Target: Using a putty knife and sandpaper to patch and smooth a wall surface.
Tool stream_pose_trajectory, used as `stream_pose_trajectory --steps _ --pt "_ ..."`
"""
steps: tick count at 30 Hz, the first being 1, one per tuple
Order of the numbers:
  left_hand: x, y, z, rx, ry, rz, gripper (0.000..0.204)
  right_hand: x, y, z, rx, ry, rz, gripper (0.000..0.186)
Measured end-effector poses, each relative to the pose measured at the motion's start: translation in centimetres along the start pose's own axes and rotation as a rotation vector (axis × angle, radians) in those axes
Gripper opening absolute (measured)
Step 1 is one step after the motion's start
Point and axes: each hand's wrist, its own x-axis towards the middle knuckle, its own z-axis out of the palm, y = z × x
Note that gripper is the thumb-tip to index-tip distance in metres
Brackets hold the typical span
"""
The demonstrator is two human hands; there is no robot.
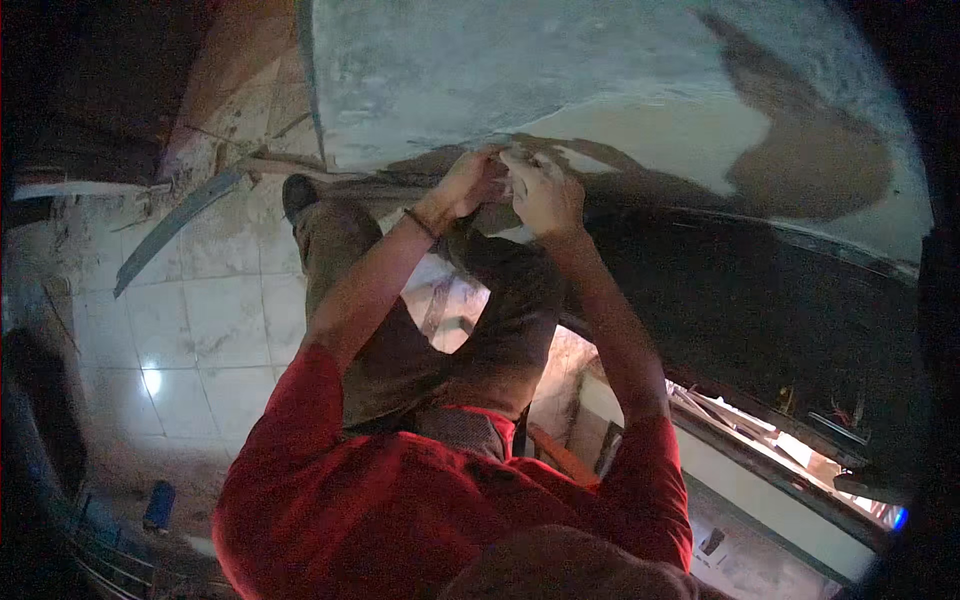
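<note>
My two hands meet in front of me at the lower edge of a large pale blue-grey panel [430, 75]. A smooth beige patch [670, 130] covers part of that surface, and dark shadows fall across it. My left hand [474, 184], with a dark band at the wrist, has its fingers curled in toward the other hand. Fingers bent and thumb drawn in, my right hand [546, 194] touches or nearly touches the left one. Anything held between the fingertips is too small or hidden to make out.
Pale floor tiles [225, 310] with dirt on them lie to the left, crossed by a grey strip [180, 228]. A small blue object [160, 505] lies at lower left. Right of my arm are a dark surface [740, 310] and a ledge [770, 480]. Something orange [560, 455] is beside my hip.
</note>
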Motion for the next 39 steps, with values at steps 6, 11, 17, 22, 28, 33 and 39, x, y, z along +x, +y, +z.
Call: stream_pose_trajectory --steps 6,11,17,22,28,33,39 --pt "0.2 -0.6 -0.2 -0.088 -0.043 -0.001 0.035 -0.6 0.4 -0.5 0.055 0.028 -0.014 0.046" --pt "0.6 -0.3 -0.7 -0.050 -0.102 -0.009 0.039 -1.1 1.0 -0.2 0.088 0.073 -0.087 0.046" --pt "0.6 -0.6 -1.5 -0.072 -0.132 -0.008 0.042 -1.2 -0.1 -1.1 0.048 0.072 -0.073 0.042" --pt "1.7 -1.2 -2.2 -0.071 -0.141 0.018 0.043 -1.0 0.1 -0.4 0.066 0.239 -0.132 0.039" --pt "2.2 -1.2 -2.3 -0.020 -0.037 -0.036 0.042 -0.8 0.5 0.3 0.077 0.264 -0.134 0.040" --pt "1.5 -0.9 -1.7 -0.013 -0.042 -0.012 0.038 -1.1 0.6 0.3 0.056 0.246 -0.103 0.039" --pt "1.3 -1.1 -1.2 -0.045 0.010 -0.042 0.034 -1.0 0.8 0.1 0.116 0.116 -0.064 0.040"
